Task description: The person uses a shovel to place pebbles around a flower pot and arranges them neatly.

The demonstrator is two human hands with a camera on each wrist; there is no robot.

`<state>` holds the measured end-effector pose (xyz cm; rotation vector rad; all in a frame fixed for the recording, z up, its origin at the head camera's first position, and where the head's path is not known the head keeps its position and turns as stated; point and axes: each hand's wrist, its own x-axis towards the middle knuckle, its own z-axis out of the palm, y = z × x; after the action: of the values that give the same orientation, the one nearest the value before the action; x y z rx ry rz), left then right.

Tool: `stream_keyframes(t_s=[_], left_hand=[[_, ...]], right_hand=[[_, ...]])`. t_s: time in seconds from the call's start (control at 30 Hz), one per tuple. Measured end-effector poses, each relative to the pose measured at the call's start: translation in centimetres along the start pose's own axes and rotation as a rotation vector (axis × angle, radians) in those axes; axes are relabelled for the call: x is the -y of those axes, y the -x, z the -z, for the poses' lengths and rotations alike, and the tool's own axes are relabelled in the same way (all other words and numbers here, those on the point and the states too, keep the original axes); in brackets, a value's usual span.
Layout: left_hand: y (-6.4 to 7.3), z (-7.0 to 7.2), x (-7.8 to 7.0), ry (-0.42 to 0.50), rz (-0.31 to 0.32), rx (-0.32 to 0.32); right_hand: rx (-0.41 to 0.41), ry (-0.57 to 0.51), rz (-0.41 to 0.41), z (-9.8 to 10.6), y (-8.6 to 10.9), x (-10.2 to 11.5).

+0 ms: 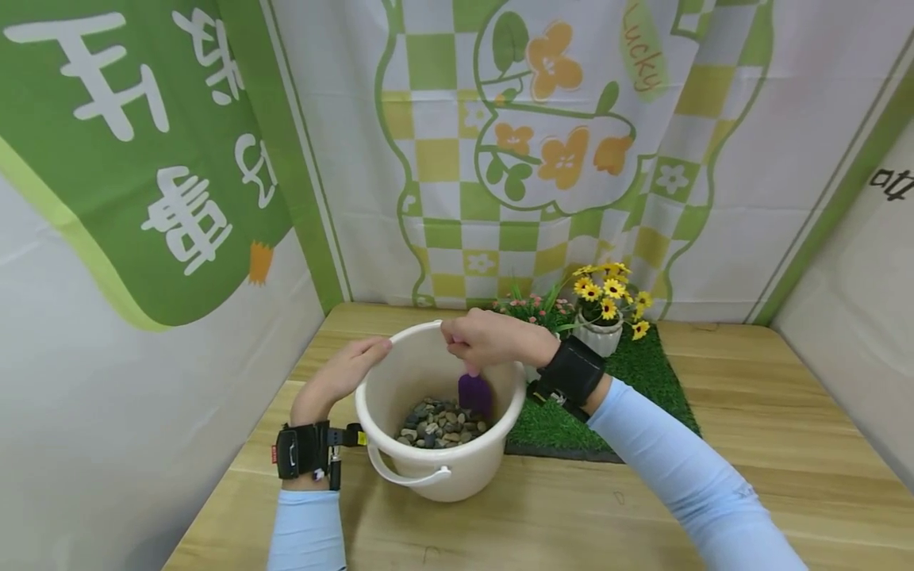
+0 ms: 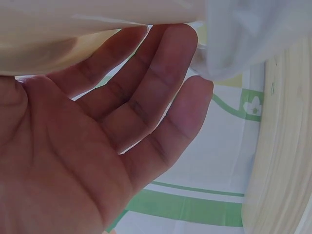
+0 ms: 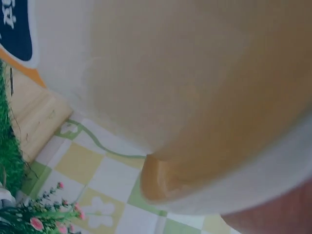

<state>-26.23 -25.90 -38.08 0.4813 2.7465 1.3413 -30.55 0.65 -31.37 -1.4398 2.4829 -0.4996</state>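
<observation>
A cream plastic bucket [image 1: 464, 480] stands on the wooden table, with grey and brown pebbles [image 1: 439, 424] in its bottom. My left hand [image 1: 341, 377] holds the bucket's left rim, its thumb over the edge; in the left wrist view its fingers [image 2: 170, 58] curve against the outer wall. Above the far right of the bucket, my right hand [image 1: 496, 337] grips the pink handle of a small shovel with a purple blade [image 1: 474, 394]. That blade points down inside the bucket, close to the pebbles; whether its tip touches them I cannot tell. In the right wrist view the bucket's wall [image 3: 170, 73] hides the shovel.
Right of the bucket lies a green artificial grass mat [image 1: 628, 396]. On its back part stand a white pot [image 1: 598, 337] of yellow flowers and a pink-flowered plant [image 1: 535, 311]. The bucket's handle [image 1: 407, 476] hangs at its front. Printed curtains [image 1: 443, 159] enclose the table.
</observation>
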Motion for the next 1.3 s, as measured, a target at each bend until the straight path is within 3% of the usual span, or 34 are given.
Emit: stream_keyframes(t_s=[0.4,1.07,1.3], left_hand=[[0.2,-0.2,-0.1,0.037,-0.015,-0.003],[0.2,-0.1,-0.4,-0.015,-0.015,-0.015],[0.2,0.0,-0.3,-0.037,-0.042,-0.005]], right_hand=[[0.149,-0.056,-0.042,0.4,0.6,-0.4],[0.125,-0.096,0.037,0.5,0.9,-0.8],[0.182,-0.286,0.041,0.4,1.2,-1.1]])
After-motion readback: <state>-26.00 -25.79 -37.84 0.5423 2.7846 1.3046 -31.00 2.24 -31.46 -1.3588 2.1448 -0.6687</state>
